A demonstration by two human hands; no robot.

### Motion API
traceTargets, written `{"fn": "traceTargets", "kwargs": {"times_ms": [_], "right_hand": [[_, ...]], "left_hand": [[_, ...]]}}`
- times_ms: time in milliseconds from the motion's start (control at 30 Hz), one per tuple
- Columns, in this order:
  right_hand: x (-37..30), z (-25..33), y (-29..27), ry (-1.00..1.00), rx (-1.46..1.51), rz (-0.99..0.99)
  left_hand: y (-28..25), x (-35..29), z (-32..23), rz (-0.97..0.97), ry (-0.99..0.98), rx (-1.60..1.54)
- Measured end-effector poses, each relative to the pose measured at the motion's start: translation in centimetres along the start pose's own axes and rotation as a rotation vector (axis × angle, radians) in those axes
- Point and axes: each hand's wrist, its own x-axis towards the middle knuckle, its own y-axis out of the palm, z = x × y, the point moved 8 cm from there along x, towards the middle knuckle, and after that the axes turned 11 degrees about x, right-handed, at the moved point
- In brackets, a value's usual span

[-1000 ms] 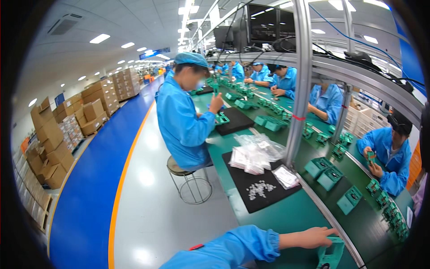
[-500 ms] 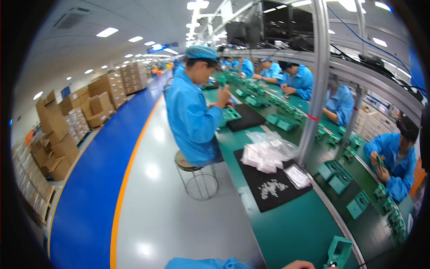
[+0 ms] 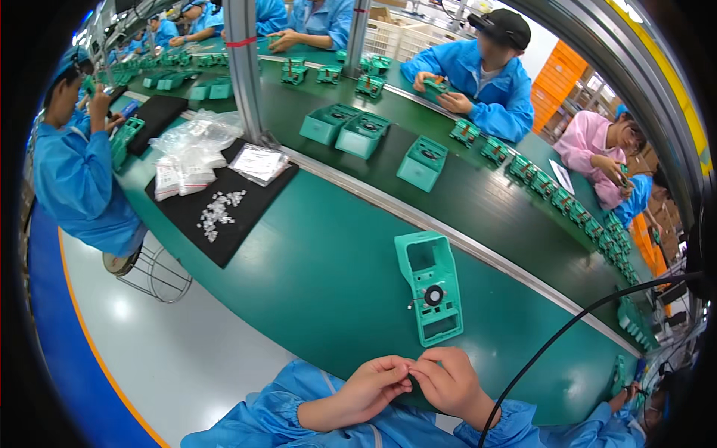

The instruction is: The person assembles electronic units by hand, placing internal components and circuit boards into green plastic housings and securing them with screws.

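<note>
My left hand [image 3: 362, 390] and my right hand [image 3: 450, 382] meet at the table's near edge, fingertips pinched together. Whatever is between them is too small or hidden to make out. Just beyond lies a green plastic housing [image 3: 446, 275] on the green tabletop [image 3: 321, 276]. It has a large rectangular opening at its far end, a smaller one at its near end, and a round black speaker-like part [image 3: 434, 296] in the middle. A short wire end sticks out at the housing's left side. Neither hand touches the housing.
To the left, a black mat [image 3: 246, 224] holds small whitish pieces [image 3: 216, 214] and plastic bags [image 3: 196, 153]. Past a metal rail [image 3: 373, 196], more green housings [image 3: 423, 164] sit on the conveyor. A black cable [image 3: 556, 340] arcs on the right. Co-workers sit around; a metal post [image 3: 244, 75] stands ahead.
The view has swung right and down toward the table. Both my hands now show together at the near edge; the housing, earlier at the lower rim beside a hand, now lies in full view.
</note>
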Motion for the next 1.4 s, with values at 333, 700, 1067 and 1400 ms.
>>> {"fn": "traceTargets", "kwargs": {"times_ms": [333, 700, 1067, 1400], "right_hand": [[5.4, -8.1, -4.9, 0.115, -0.313, -0.024], [6.3, -13.1, 1.3, 0.269, -0.381, 0.462], [6.0, -13.9, 1.9, 0.329, -0.293, 0.412], [6.7, -13.1, 3.1, 0.216, -0.421, 0.549]], "left_hand": [[7.8, 1.0, -2.7, -0.149, 0.851, 2.213], [3.7, -0.1, -4.1, -0.293, 0.903, 2.314], [3.8, -0.2, -4.3, -0.259, 0.936, 2.28], [3.4, -0.3, -4.3, -0.245, 0.925, 2.253]]}}
